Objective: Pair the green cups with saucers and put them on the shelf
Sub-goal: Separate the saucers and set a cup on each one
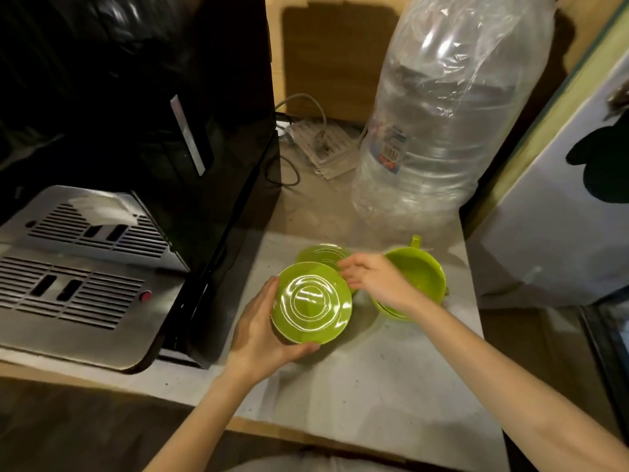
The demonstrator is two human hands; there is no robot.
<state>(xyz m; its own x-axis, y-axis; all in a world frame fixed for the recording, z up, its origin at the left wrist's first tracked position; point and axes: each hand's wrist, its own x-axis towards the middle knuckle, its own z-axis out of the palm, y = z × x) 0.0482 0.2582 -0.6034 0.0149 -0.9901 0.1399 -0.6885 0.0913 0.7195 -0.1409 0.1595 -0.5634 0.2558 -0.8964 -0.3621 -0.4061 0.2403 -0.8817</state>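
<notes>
Left hand (258,332) fingers clasp a green saucer (311,303); right hand (374,277) fingers spread, bottle label (391,151) unreadable.

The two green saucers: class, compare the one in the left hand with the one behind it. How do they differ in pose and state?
The near saucer is held off the counter by the left hand; the far saucer lies beyond it, untouched by that hand. The near saucer shows whole; the far saucer is partly hidden behind it and the right hand. The near saucer tilts towards the camera; the far one looks flatter. Both are glossy green with raised rings.
</notes>
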